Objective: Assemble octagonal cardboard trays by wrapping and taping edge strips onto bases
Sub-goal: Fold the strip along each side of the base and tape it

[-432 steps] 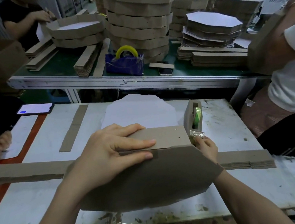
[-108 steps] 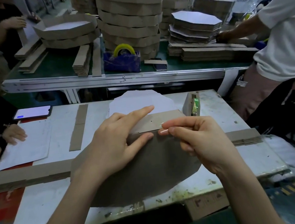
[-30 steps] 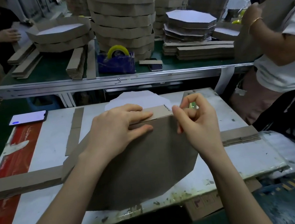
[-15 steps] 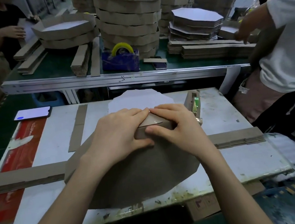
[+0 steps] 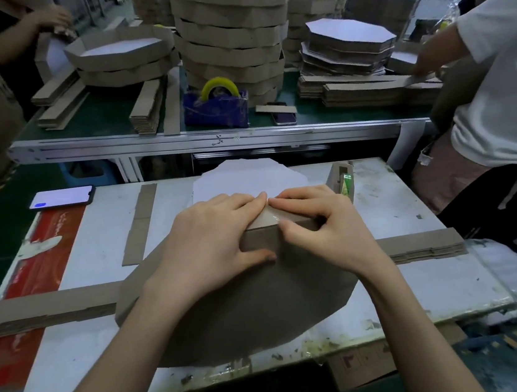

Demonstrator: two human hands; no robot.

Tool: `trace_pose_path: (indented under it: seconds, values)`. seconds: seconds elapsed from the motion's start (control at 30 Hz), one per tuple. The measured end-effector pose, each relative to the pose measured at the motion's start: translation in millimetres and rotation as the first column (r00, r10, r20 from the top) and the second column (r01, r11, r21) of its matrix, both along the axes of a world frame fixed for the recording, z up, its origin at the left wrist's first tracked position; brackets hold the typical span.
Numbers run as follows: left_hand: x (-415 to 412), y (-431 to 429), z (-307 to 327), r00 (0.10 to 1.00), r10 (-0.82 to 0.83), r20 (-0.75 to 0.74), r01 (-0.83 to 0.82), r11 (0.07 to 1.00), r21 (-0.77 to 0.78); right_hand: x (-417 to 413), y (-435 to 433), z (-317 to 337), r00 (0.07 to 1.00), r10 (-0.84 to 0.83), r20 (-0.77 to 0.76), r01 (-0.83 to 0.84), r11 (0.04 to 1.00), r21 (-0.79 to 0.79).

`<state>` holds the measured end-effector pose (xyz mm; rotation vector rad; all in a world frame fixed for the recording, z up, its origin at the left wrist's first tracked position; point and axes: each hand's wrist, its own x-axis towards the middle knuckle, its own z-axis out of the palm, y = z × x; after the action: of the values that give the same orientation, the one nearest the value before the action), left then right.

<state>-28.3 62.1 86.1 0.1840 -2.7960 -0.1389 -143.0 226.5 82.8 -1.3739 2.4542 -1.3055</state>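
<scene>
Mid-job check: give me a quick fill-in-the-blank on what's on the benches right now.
1. The left hand and right hand both press the edge strip onto the ___ cardboard base.
2. The phone lies near the white table's far ___ corner.
3. The tape roll on the blue dispenser is ___.
4. The cardboard tape holder stands beside the ___ hand.

Missing words: brown; left; yellow; right.

Bare table point(image 5: 392, 212) is lying open to the right, between the dispenser point(image 5: 341, 179) and the long strips point(image 5: 426, 245). The dispenser is standing just beside the right hand point(image 5: 326, 229). The strips are crossing the table side to side. A loose strip point(image 5: 140, 223) and phone point(image 5: 62, 197) are sitting left.
</scene>
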Motion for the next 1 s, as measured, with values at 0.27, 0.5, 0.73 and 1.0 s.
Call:
trace_pose_path:
  seconds: [0.27, 0.5, 0.73, 1.0]
  values:
    - [9, -4, 5, 0.999, -0.031, -0.031, 0.031, 0.999, 0.007, -15, 4, -2, 0.992, 0.077, 0.095, -0.073, 0.996, -0.047]
    - [29, -23, 19, 0.994, -0.036, 0.105, 0.022, 0.991, 0.130, -19, 4, 2, 0.951, 0.037, 0.308, -0.086, 0.985, 0.148]
    - [4, 2, 25, 0.986, 0.009, 0.168, -0.026, 0.995, 0.099, -12, -13, 9, 0.965, 0.109, 0.239, -0.127, 0.990, 0.057]
    - [9, -14, 18, 0.986, -0.009, 0.166, -0.014, 0.991, 0.137, -37, -7, 0, 0.943, 0.009, 0.334, -0.022, 0.999, 0.033]
